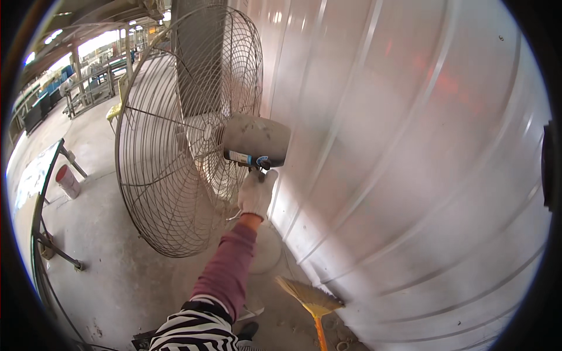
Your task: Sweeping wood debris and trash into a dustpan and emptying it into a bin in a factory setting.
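Observation:
A large pedestal fan [256, 137] with a round wire cage [158, 169] stands in front of me, its dusty grey-brown motor housing facing right. My left hand [256, 193], in a white knit glove, reaches up to the fan just below the motor. Its fingers are closed around the dark fitting under the housing, though part of the grip is hidden. A pale round base [264, 251] shows on the floor beneath. My right hand is outside the picture.
Ribbed metal wall panels [398, 146] rise close on the right. A broom [313, 299] with an orange handle leans by the wall's foot. On the left are a reddish bucket [68, 182] and a table-like frame [44, 193]. Workshop benches stand farther back.

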{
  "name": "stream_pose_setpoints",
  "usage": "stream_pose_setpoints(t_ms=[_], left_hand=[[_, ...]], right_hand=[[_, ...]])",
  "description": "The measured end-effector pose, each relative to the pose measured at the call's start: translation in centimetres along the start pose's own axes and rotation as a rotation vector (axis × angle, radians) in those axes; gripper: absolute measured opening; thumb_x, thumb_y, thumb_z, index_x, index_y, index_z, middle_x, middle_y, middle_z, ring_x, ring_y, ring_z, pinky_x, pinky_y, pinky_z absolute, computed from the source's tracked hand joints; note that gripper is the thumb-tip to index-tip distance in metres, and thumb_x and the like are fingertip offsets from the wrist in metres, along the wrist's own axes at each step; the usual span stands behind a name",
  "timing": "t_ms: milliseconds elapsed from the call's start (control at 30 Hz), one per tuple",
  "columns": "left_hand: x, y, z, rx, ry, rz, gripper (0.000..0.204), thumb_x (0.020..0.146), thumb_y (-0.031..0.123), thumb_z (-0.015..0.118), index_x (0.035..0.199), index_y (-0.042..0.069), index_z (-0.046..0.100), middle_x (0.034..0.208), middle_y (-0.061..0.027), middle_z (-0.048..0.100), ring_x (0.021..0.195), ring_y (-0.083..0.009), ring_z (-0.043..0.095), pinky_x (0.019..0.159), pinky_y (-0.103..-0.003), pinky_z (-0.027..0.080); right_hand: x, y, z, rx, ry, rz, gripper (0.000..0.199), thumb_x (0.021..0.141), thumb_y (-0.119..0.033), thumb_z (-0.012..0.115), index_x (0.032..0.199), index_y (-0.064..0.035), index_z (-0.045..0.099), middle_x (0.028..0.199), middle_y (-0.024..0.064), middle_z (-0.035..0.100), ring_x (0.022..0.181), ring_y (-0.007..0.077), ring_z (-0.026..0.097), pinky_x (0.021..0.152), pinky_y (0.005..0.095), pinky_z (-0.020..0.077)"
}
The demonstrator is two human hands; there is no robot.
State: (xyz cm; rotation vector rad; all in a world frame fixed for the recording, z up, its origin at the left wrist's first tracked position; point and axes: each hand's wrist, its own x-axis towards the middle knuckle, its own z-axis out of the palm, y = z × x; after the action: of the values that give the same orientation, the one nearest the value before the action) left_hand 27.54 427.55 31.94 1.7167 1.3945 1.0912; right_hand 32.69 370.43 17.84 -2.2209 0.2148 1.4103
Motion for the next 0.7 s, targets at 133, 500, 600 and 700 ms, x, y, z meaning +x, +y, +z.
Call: stream_pose_setpoints(t_ms=[133, 500, 600, 700], left_hand=[[2.1, 0.5, 0.9, 0.073, 0.125, 0.049, 0.049, 0.087, 0.05, 0.054, 0.094, 0.003, 0.068, 0.096, -0.0227, 0.068, 0.094, -0.0413, 0.064, 0.085, -0.047, 0.05], [2.3, 2.0, -0.6, 0.573, 0.029, 0.276, 0.04, 0.091, 0.042, 0.054, 0.107, 0.007, 0.065, 0.094, -0.0176, 0.07, 0.084, -0.0358, 0.07, 0.071, -0.047, 0.057], [2.3, 1.5, -0.2, 0.691, -0.002, 0.191, 0.039, 0.092, 0.044, 0.054, 0.106, 0.009, 0.065, 0.091, -0.0146, 0.07, 0.085, -0.0343, 0.071, 0.065, -0.05, 0.058], [2.4, -2.9, 0.1, 0.84, 0.114, 0.485, 0.045, 0.088, 0.05, 0.061, 0.108, 0.01, 0.064, 0.103, -0.0152, 0.069, 0.095, -0.0366, 0.069, 0.062, -0.05, 0.057]], right_hand=[[0.2, 0.5, 0.0, 0.003, -0.012, -0.022, 0.051, 0.092, -0.025, 0.054, 0.142, -0.0167, 0.046, 0.067, 0.0017, 0.055, 0.054, 0.0153, 0.056, 0.053, 0.0364, 0.0492], [-0.6, 2.8, 0.6, 0.034, -0.009, -0.017, 0.051, 0.092, -0.027, 0.054, 0.142, -0.0166, 0.046, 0.068, 0.0025, 0.057, 0.055, 0.0159, 0.057, 0.055, 0.0366, 0.0502], [-0.3, 4.1, 1.2, 0.036, -0.022, -0.004, 0.051, 0.092, -0.027, 0.054, 0.142, -0.0165, 0.046, 0.068, 0.0027, 0.057, 0.056, 0.0161, 0.058, 0.055, 0.0367, 0.0504], [-0.9, 7.9, 2.1, 0.071, -0.039, -0.002, 0.052, 0.092, -0.028, 0.054, 0.142, -0.0165, 0.046, 0.069, 0.003, 0.058, 0.056, 0.0163, 0.058, 0.056, 0.0367, 0.0507]])
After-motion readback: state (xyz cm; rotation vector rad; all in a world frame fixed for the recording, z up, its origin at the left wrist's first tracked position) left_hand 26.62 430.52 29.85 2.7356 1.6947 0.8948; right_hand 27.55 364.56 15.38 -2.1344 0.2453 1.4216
